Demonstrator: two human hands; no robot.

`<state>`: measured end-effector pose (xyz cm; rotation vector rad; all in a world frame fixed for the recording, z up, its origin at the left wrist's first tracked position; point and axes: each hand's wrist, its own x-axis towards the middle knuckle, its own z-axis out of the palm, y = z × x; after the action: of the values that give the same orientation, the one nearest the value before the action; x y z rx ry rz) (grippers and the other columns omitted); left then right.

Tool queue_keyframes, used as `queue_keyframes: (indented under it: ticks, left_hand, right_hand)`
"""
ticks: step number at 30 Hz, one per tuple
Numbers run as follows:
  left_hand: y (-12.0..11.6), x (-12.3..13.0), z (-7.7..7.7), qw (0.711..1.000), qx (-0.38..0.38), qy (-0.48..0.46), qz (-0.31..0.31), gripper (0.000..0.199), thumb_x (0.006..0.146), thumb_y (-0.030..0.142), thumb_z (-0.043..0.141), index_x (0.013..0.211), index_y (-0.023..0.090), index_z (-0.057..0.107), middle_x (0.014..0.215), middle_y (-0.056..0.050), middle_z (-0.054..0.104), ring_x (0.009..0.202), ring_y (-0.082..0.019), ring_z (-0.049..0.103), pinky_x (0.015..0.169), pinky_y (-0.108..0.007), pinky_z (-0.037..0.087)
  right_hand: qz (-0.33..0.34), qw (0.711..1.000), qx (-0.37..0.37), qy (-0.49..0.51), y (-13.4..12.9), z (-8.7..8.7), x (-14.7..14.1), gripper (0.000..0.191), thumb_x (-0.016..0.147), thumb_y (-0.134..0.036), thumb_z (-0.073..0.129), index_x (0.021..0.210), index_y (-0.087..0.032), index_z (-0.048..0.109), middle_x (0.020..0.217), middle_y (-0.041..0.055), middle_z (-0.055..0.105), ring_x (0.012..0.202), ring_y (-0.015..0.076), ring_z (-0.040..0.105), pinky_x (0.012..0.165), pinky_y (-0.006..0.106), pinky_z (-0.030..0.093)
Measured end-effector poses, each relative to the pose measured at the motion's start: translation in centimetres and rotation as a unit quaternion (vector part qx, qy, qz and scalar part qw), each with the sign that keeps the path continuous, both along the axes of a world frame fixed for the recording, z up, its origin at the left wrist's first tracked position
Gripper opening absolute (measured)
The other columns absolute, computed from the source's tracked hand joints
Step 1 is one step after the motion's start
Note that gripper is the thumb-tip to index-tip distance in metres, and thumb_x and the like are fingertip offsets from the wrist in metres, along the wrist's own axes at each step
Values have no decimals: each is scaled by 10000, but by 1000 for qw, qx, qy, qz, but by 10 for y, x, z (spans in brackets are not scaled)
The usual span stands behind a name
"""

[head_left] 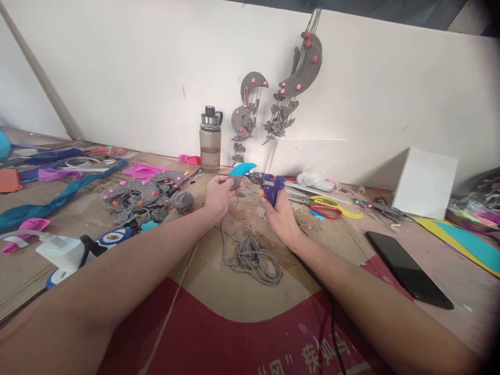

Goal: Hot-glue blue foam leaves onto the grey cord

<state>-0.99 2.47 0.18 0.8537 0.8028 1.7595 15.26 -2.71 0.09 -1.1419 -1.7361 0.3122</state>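
**Glue gun nozzle set against blue crescent piece, both held above the desk**

The blue crescent piece is held in the left hand, pinched between thumb and fingers at its lower edge, where a grey part appears to be gripped with it. The fingers are closed on it; the palm faces right. The piece's long axis lies roughly level, left to right, with its pointed tip directed toward the right hand.

The right hand is closed around the grip of the blue glue gun. The gun's barrel also lies nearly level, with the nozzle pointing left at the crescent's right tip. Nozzle and tip are just beside each other; actual contact cannot be confirmed. The two hands are near each other, at like height, both forearms stretched forward and converging.

A grey cord lies coiled on the desk below and between the wrists, one strand rising toward the left hand. A black cable runs back under the right forearm.

Beyond the left hand stands a water bottle. Left of the left hand lie grey crescent ornaments. Right of the right hand lie red-handled scissors; further right and nearer, a black phone.
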Motion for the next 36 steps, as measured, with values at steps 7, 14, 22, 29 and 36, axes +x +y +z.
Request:
queue_keyframes:
  ticks: [7,14,22,29,36]
  left_hand:
    - [-2,1,1,1000,3,-1,-10,113,741,94,594,743,149,495,721,-41,655,652,-140,661,756,-381,573]
    - [-4,2,3,1000,4,7,-8,116,740,94,597,746,152,497,715,-37,654,663,-146,664,743,-375,574]
    - [-4,1,2,1000,13,4,-12,124,736,103,603,745,156,491,715,-42,656,686,-164,681,749,-379,573]
    - [-4,0,4,1000,12,-10,-17,137,732,112,606,753,154,478,734,-44,664,670,-154,679,722,-364,574]
    - [-5,3,6,1000,11,3,-14,141,739,123,611,778,146,478,749,-44,674,693,-152,689,733,-356,576]
  right_hand:
    - [-2,1000,5,-7,0,0,0,484,854,-279,479,1311,-145,396,1146,139,584,1014,256,545,946,451,430]
    - [-12,1000,6,-14,0,1,-1,476,849,-269,479,1300,-138,405,1130,140,589,996,256,552,942,453,431]
    - [-2,1000,3,10,3,-4,1,480,848,-301,478,1304,-176,400,1117,124,604,994,262,573,934,469,440]
    - [-5,996,-66,58,26,-12,14,265,811,-322,492,1054,-219,511,870,42,662,712,210,599,724,402,515]
    - [-117,974,-154,-115,55,-7,31,155,768,-352,542,750,-198,530,751,88,639,729,241,601,717,403,483]
